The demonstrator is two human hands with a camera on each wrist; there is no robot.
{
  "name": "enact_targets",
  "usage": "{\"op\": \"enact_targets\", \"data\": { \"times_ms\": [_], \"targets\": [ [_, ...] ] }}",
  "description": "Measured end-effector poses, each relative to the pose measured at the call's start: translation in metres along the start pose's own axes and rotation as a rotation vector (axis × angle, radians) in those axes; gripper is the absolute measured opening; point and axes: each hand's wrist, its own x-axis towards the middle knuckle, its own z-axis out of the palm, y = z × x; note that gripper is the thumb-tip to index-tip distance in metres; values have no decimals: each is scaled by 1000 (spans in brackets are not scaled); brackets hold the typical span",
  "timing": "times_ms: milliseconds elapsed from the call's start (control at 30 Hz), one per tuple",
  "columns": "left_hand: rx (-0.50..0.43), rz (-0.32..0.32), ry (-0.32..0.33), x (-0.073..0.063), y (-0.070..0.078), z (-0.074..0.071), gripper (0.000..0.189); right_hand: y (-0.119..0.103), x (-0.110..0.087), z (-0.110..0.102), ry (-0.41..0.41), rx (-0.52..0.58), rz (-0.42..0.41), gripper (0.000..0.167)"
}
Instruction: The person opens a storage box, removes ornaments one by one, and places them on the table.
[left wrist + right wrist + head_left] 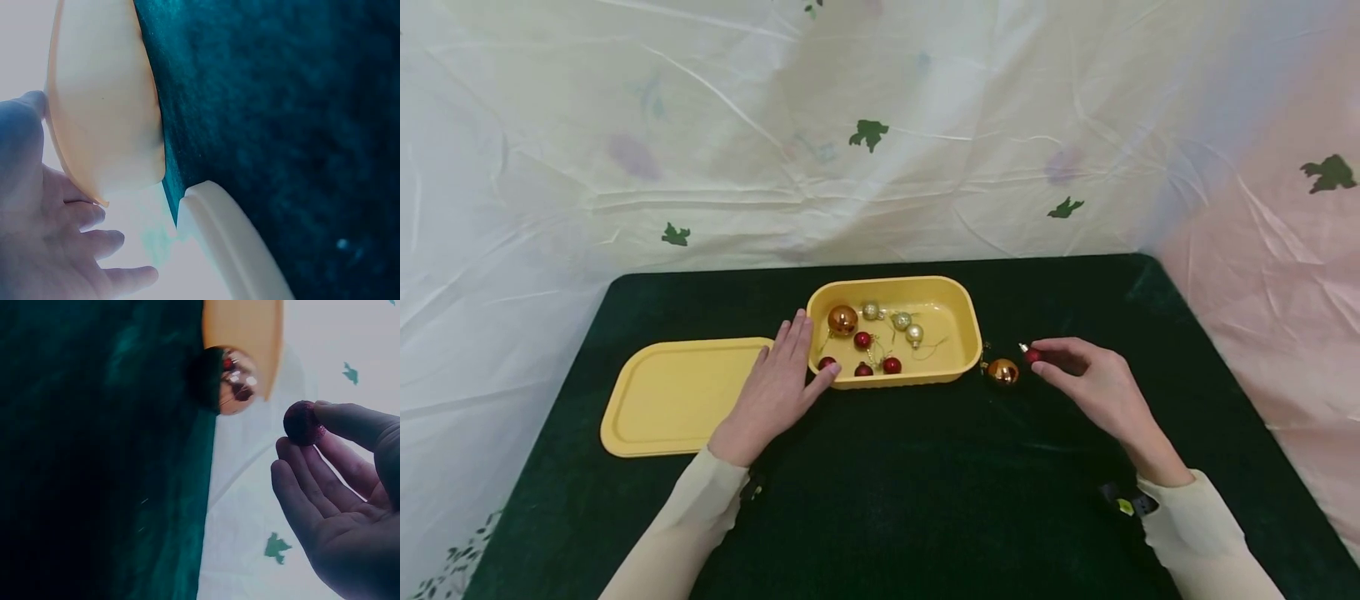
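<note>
My right hand [1096, 385] pinches a small red bauble [304, 423] between thumb and fingertips. Just left of it, a larger copper-coloured bauble [1002, 372] lies on the table beside the right end of a yellow box [917, 379]. My left hand [781, 385] rests against the box's left end, fingers straight and thumb over the near rim. Inside the box are another copper bauble [842, 320], several red ones such as this red bauble [892, 366], and gold ones including a gold bauble [914, 334]. Thin gold cords trail from some of them.
A flat yellow lid [681, 400] lies left of the box, partly covered by my left hand and wrist. The dark green cloth [940, 492] covers the table. A pale printed curtain [925, 183] hangs behind the far edge and along both sides.
</note>
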Motion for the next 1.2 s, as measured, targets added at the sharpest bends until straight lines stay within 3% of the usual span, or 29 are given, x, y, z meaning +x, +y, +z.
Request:
{"op": "enact_targets", "data": {
  "times_ms": [533,1200],
  "targets": [
    [6,-2,2,1,-1,-1,94,32,12,4,-124,-56,-8,31],
    [0,-4,7,2,0,2,94,40,18,12,-190,-93,7,31]
  ]
}}
